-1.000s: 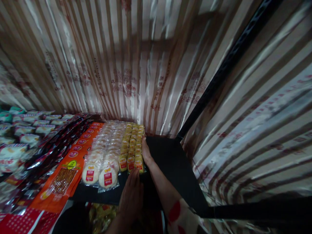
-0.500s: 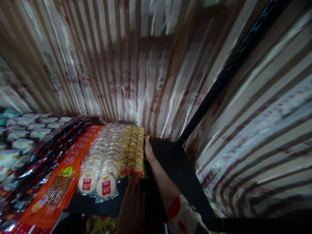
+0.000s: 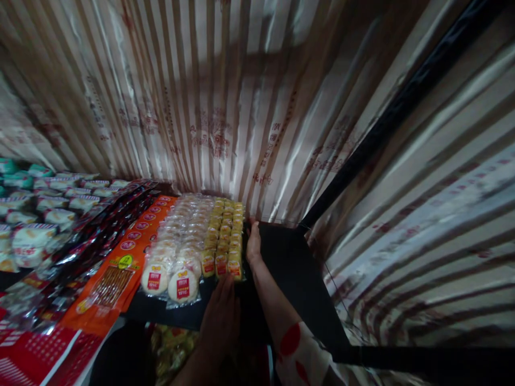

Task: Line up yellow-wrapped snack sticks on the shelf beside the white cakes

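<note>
Rows of small yellow-wrapped snack packs (image 3: 223, 238) stand on a dark shelf, with red labels on the front ones. My left hand (image 3: 222, 311) reaches up from below, its fingers stretched out and their tips at the front of these packs. My right hand (image 3: 253, 245) stands flat along their right side, fingers extended and nothing held; a narrow gap seems to show between it and the packs. Left of the yellow packs lie two rows of round white crackers (image 3: 183, 286) in clear wrappers.
An orange bag (image 3: 115, 279) of stick snacks lies further left, beside dark shiny packets (image 3: 108, 228) and white packets (image 3: 51, 201). Bare black shelf (image 3: 281, 252) extends to the right, up to a black post (image 3: 358, 155). Striped sheeting (image 3: 225, 107) hangs behind.
The view has shifted slightly, so the packs appear a little higher and further right. My right hand looks slightly further from the yellow packs; my left fingertips stay at their front.
</note>
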`<state>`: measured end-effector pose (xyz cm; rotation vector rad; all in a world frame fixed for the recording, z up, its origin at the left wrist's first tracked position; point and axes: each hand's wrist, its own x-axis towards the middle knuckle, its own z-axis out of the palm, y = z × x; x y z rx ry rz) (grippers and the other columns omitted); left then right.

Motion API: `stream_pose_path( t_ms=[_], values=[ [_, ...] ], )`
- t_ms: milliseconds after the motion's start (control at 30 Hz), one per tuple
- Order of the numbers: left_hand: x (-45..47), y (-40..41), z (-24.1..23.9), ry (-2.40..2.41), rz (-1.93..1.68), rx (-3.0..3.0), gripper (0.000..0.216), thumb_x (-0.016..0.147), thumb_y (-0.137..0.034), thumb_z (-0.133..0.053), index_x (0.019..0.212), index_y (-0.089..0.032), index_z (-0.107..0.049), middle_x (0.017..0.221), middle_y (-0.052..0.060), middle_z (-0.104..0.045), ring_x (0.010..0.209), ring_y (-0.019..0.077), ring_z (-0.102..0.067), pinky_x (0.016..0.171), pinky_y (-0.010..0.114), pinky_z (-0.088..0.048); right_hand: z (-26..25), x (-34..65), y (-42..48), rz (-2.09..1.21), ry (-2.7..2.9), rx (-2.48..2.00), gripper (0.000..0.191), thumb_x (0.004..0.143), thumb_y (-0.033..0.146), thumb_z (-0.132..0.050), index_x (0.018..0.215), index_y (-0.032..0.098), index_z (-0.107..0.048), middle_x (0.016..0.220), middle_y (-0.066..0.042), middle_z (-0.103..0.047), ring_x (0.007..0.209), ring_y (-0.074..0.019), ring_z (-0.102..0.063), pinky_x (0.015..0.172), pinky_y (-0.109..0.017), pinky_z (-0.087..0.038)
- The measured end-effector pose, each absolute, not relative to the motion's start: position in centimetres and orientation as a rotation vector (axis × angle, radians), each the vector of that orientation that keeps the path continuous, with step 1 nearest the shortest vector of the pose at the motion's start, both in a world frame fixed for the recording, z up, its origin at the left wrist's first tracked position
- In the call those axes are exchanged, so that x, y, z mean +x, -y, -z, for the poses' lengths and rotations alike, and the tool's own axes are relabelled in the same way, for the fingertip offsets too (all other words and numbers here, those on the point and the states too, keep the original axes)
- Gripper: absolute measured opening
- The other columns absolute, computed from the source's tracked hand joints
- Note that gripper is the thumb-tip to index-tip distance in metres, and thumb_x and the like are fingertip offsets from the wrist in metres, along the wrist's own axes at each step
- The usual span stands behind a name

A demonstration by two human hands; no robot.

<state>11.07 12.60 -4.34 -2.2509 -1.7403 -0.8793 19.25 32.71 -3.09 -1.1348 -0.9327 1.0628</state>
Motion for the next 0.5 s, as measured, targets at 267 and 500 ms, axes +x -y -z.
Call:
stream_pose_path(
  t_ms=[267,500],
  values=[
    [10.5,-12.3,2.8,1.838,0.985,-2.373,0.031,0.085,-0.015,-0.038,0.11,-0.006,-0.055,0.12,0.017,-0.053,0.116,0.0255,-0.047,0.098,0.043,-0.042,0.4,21.0,-19.1,-1.004,0.798,-1.143,0.049,0.083,0.053,-0.038,0.109,0.016,-0.058,0.116,-0.011,-0.059,0.105,-0.0203,-0.056,0.078,-0.033,-0.047],
    [9.7,-8.6,2.6,1.861,1.244,-2.378,0.024,0.082,-0.013,-0.039,0.092,-0.013,-0.06,0.096,0.01,-0.058,0.096,0.0196,-0.051,0.086,0.034,-0.046,0.9,22.2,-6.9,-0.974,1.162,-1.302,0.038,0.086,0.045,-0.041,0.093,0.015,-0.063,0.073,-0.004,-0.066,0.067,-0.0148,-0.058,0.066,-0.027,-0.045]
  ],
)
